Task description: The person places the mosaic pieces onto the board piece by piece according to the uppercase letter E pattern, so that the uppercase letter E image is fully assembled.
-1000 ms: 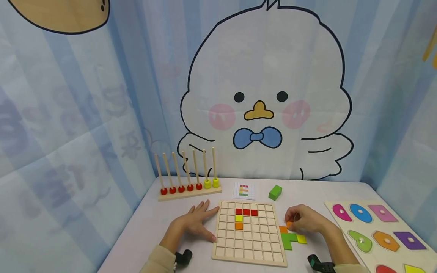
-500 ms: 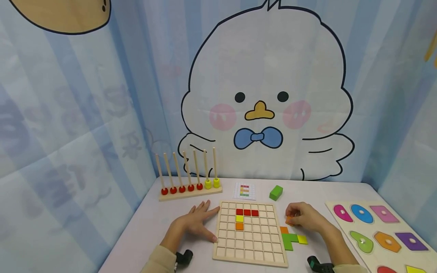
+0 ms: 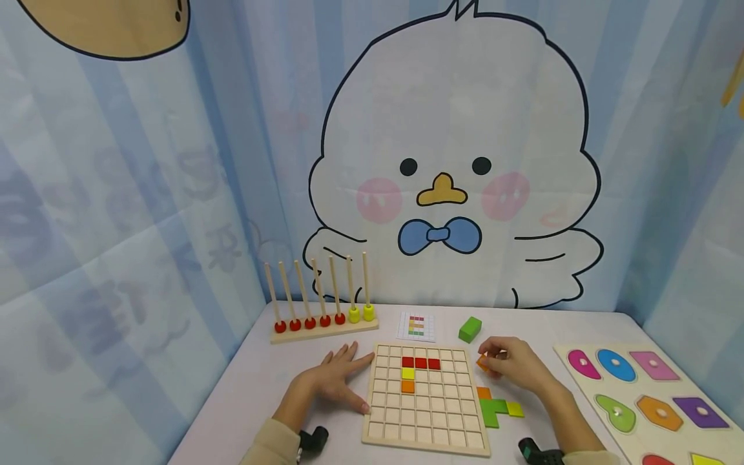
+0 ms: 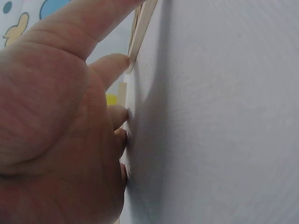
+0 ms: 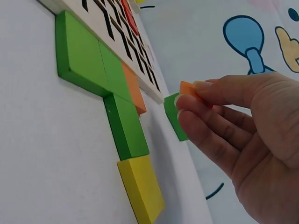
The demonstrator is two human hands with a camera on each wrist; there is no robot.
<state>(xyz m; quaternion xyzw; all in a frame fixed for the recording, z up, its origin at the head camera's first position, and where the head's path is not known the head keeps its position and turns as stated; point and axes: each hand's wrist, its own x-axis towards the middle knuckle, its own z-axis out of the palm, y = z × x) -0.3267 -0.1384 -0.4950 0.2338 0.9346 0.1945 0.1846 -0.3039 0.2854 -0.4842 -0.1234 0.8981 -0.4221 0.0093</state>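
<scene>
A wooden grid board lies in the middle of the table. It carries three red tiles in a row, with a yellow tile and an orange tile below the leftmost one. My left hand rests spread on the table, its thumb and index fingertip at the board's left edge. Just off the board's upper right side, my right hand pinches another orange tile between thumb and fingers. Green tiles, one orange tile and one yellow tile lie right of the board.
Behind the board are a small pattern card and a green block. A bead rack with upright pegs stands at back left. On the right lies a shape puzzle board with knobbed pieces.
My right hand has lifted the orange tile from beside the loose tiles and moved it away from me and left, toward the board's upper right edge. The left hand stays in place.
</scene>
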